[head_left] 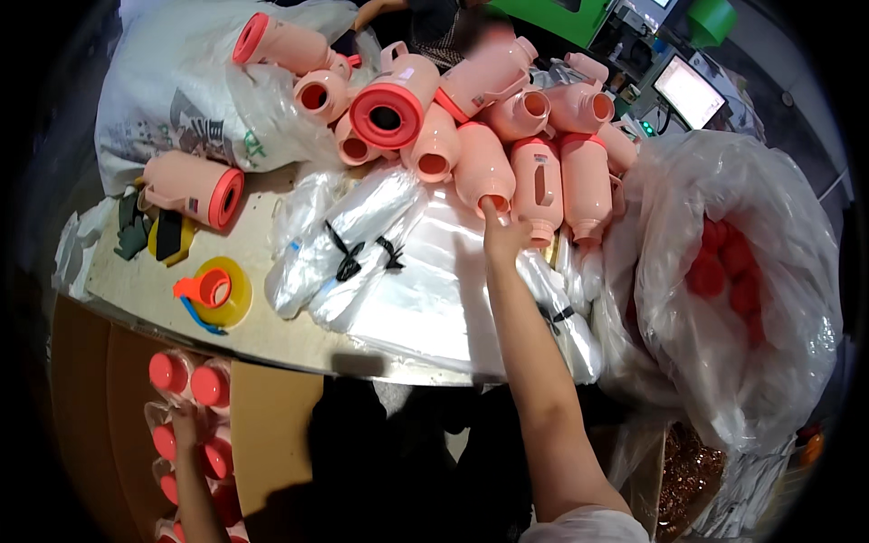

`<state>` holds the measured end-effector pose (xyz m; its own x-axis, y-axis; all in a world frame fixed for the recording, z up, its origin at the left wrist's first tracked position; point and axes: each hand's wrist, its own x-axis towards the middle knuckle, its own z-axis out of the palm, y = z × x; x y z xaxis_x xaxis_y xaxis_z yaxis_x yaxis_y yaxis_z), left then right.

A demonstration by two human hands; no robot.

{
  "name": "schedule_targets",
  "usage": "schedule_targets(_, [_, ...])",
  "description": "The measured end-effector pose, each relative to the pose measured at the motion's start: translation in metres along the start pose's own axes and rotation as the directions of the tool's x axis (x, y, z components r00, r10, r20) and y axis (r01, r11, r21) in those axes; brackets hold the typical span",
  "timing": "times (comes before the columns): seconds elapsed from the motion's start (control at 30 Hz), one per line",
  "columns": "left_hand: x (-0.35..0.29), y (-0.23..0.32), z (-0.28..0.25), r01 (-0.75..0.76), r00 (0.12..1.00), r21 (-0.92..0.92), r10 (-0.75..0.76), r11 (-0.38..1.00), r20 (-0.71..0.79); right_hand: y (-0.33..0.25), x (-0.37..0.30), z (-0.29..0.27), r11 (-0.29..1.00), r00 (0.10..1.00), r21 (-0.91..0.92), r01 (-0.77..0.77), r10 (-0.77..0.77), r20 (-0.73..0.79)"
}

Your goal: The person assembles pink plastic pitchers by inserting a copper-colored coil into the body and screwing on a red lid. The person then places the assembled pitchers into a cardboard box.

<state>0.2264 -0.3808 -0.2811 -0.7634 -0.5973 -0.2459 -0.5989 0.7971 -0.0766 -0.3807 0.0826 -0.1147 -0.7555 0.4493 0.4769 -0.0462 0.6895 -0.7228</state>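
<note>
The right hand (507, 237) reaches across the bench (262, 339), its fingers at the mouth of a pink jug (484, 163) and its thumb held apart — whether it grips the rim, I cannot tell. That jug tilts mouth-down toward the person, at the front of a heap of pink jugs (540, 185) along the bench's far side. The left hand (185, 423) is down at the carton (272, 434), over red-topped jugs (210, 386) in clear wrap; its fingers are too unclear to tell whether they hold one. Clear plastic bags (407, 299) lie mid-bench, just in front of the heap. To the right stands a big clear sack (751, 172) — red caps (711, 271) show inside.
</note>
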Motion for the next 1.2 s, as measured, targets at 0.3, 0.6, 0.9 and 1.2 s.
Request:
schedule_targets(0.3, [-0.053, 0.257, -0.253, -0.324, 0.897, -0.835, -0.135, 0.445, -0.42, 0.027, -0.03, -0.137, 0.597, 0.723, 0.468, -0.651, 0.299, 0.623])
schedule_targets(0.6, [-0.113, 0.488, -0.28, -0.215, 0.476, -0.963, 0.844, -0.161, -0.248, 0.119, -0.059, -0.406, 0.639, 0.23, 0.499, -0.586, -0.46, 0.858])
schedule_targets(0.9, [-0.107, 0.451, -0.31, 0.007, 0.377, -0.992, 0.919, 0.124, 0.117, 0.193, -0.005, -0.611, 0.981, 0.966, -0.12, -0.152, 0.173, 0.19])
schedule_targets(1.2, [-0.116, 0.43, -0.279, 0.255, 0.406, -0.965, 0.912, -0.056, 0.054, 0.258, 0.003, -0.604, 0.744, 0.868, -0.667, 0.042, 0.304, 0.394])
